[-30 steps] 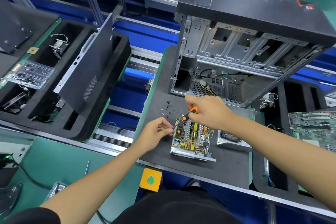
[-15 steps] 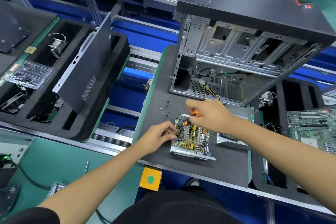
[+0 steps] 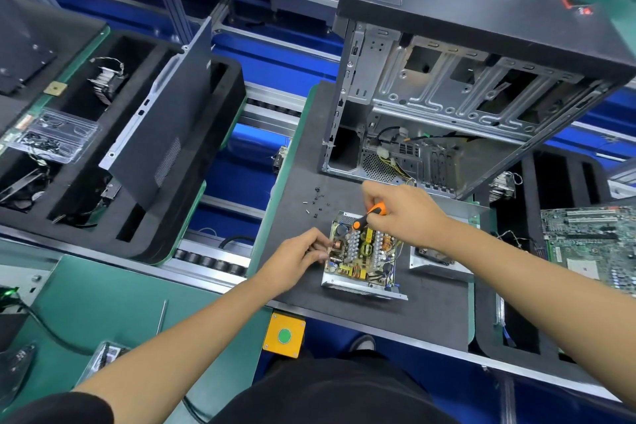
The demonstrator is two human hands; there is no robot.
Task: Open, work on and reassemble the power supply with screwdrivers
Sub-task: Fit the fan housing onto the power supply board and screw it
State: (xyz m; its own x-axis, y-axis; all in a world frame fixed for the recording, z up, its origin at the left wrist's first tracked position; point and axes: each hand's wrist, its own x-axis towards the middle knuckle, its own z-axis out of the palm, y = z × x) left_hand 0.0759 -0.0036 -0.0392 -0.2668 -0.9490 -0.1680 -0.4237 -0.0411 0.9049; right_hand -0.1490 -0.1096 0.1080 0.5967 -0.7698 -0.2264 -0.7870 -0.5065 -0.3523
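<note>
Right grip [image 3: 401,213] clamped round orange-handled screwdriver [image 3: 370,215]; left grip [image 3: 299,260] pinching edge of opened silver metal power supply [image 3: 361,253] on dark counter [image 3: 430,303]. Probably rigid, fragile inside; best held by casing.

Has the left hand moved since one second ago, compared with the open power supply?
Yes. The left hand has moved right, toward the power supply; its fingertips now touch that unit's left edge, where earlier a gap showed.

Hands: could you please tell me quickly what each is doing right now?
Left hand: grips the power supply edge.
Right hand: holds the screwdriver.
</note>
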